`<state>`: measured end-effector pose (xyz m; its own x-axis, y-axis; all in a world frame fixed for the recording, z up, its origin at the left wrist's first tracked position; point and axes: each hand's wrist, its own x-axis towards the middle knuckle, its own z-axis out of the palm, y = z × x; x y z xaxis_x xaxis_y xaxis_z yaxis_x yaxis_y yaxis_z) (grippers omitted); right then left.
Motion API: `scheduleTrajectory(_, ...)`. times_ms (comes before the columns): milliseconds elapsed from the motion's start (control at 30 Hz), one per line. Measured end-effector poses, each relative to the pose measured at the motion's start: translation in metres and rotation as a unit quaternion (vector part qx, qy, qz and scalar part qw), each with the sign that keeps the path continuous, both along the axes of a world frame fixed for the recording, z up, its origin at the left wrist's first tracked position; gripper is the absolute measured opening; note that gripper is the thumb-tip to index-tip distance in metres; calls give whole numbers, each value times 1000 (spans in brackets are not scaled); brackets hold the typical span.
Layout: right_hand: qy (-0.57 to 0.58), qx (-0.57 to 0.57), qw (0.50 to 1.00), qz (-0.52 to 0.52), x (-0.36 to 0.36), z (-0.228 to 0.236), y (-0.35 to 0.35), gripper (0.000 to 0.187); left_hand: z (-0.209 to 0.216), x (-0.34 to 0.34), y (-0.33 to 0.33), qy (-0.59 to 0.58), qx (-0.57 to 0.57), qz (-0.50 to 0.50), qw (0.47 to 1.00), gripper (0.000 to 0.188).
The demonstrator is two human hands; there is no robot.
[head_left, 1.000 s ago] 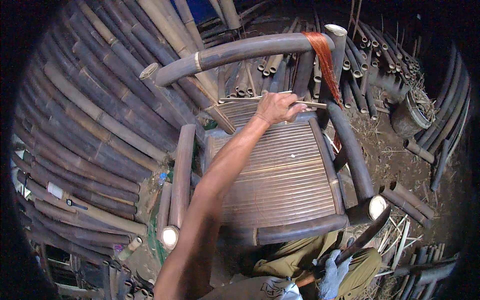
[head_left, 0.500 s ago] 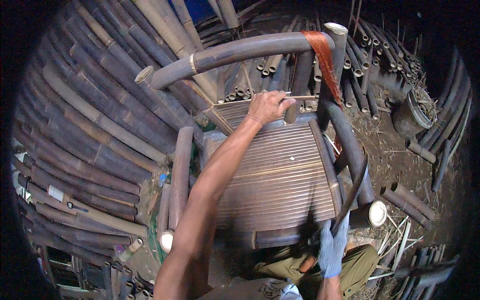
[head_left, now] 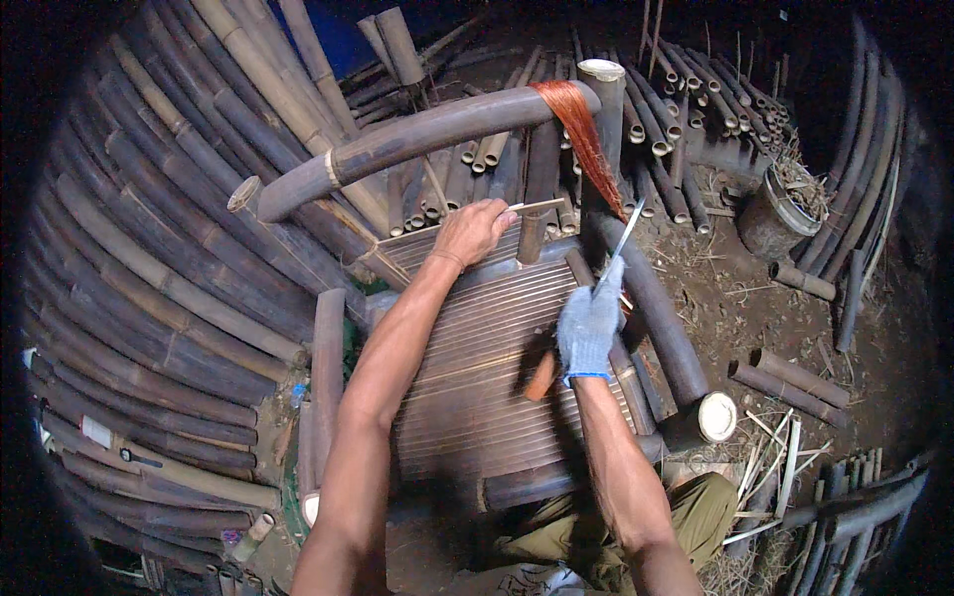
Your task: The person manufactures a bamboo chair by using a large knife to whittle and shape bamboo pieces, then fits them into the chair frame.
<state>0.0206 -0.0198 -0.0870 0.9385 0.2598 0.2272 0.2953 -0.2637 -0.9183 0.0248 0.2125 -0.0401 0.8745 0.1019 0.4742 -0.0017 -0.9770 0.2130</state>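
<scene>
A dark bamboo chair stands before me, its slatted seat [head_left: 497, 348] facing up and its curved top rail [head_left: 417, 129] across the back. My left hand [head_left: 474, 234], bare, pinches a thin bamboo strip [head_left: 540, 207] behind the seat, below the top rail. In a blue-grey knitted glove, my right hand [head_left: 586, 333] grips a knife [head_left: 624, 236] above the seat's right side. Its long narrow blade points up and away, and the orange-brown handle end sticks out below the fist. A bundle of orange fibres [head_left: 584, 129] hangs over the rail's right end.
Long dark bamboo poles [head_left: 169, 238] lean along the left. Stacked cut bamboo tubes [head_left: 686, 119] lie behind the chair. At the right, a bucket [head_left: 778, 217] holds shavings; short tubes [head_left: 790, 387] and pale strips [head_left: 785, 467] lie on the ground.
My right hand has risen from the seat's front right corner to above its right side, bringing the knife blade upward. My left hand still holds the strip; the whole view has shifted slightly.
</scene>
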Motion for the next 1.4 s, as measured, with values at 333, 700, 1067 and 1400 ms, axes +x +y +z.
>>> scheduleTrajectory(333,-66,-57,995,50,15,-11,12,67,-5,4,3,-31,10,13,999,34)
scheduleTrajectory(700,-104,-10,994,24,20,-4,3,65,-8,4,5,-53,4,14,998,35)
scheduleTrajectory(1067,-30,88,993,-75,-6,1,9,69,1,1,-9,-59,6,31,998,35)
scheduleTrajectory(1400,-35,-85,988,124,-5,8,9,68,-7,2,-5,-61,19,57,996,34)
